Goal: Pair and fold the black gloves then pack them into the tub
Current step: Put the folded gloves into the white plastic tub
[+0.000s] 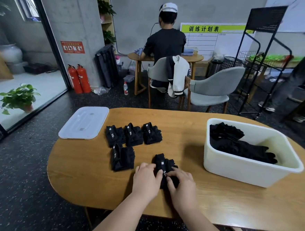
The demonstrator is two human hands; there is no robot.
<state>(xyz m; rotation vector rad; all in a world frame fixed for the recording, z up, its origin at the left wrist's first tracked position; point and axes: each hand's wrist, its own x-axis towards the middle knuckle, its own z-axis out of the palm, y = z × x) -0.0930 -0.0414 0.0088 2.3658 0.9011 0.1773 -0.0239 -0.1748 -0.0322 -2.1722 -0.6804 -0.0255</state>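
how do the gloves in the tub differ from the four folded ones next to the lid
The loose gloves in the tub lie unfolded, fingers stretched out; the four folded bundles are compact, each with a white-lettered strap on top. The loose gloves overlap in a heap; the folded bundles lie singly on the table, three in a row, one in front. All are black.

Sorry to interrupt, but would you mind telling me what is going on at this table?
A person is folding a black glove pair on the wooden table, left hand and right hand both gripping it. Four folded pairs lie beside it. The white tub holds loose gloves; the lid lies apart.
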